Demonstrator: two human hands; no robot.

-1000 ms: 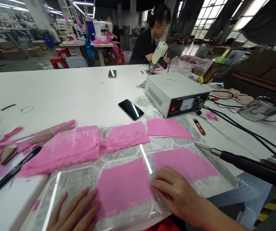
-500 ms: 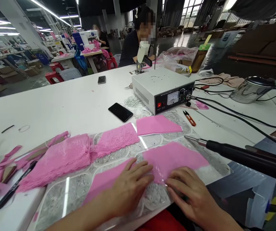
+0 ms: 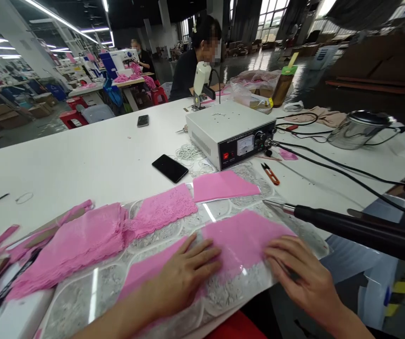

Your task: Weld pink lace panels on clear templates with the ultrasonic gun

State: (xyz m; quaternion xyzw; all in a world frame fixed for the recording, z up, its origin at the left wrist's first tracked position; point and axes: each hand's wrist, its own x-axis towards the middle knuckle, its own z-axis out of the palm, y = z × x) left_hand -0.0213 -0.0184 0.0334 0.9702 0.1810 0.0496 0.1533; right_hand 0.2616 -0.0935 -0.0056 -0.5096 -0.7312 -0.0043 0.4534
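A pink fabric piece (image 3: 239, 238) lies on a clear, grey-patterned mat (image 3: 73, 296). My left hand (image 3: 184, 273) rests flat with spread fingers, its tips on the left edge of that piece and its palm over a second pink piece (image 3: 146, 266). At the lower right edge of the first piece, my right hand (image 3: 303, 273) has its fingers and thumb drawn together on the fabric; the exact grip is partly hidden. Just beyond it, a black pen-like tool with a metal tip (image 3: 329, 221) points left over the mat.
Stacked pink lace pieces (image 3: 78, 240) lie left, with a smaller lace stack (image 3: 165, 212) and plain pink pieces (image 3: 223, 185) behind. Farther back are a phone (image 3: 170, 168), a control box (image 3: 229, 132) with cables, orange thread snips (image 3: 271, 174) and a co-worker (image 3: 184, 70).
My right hand has slid to the right along the fabric's near edge, to its right side. My left hand stays flat. The whole view has shifted slightly.
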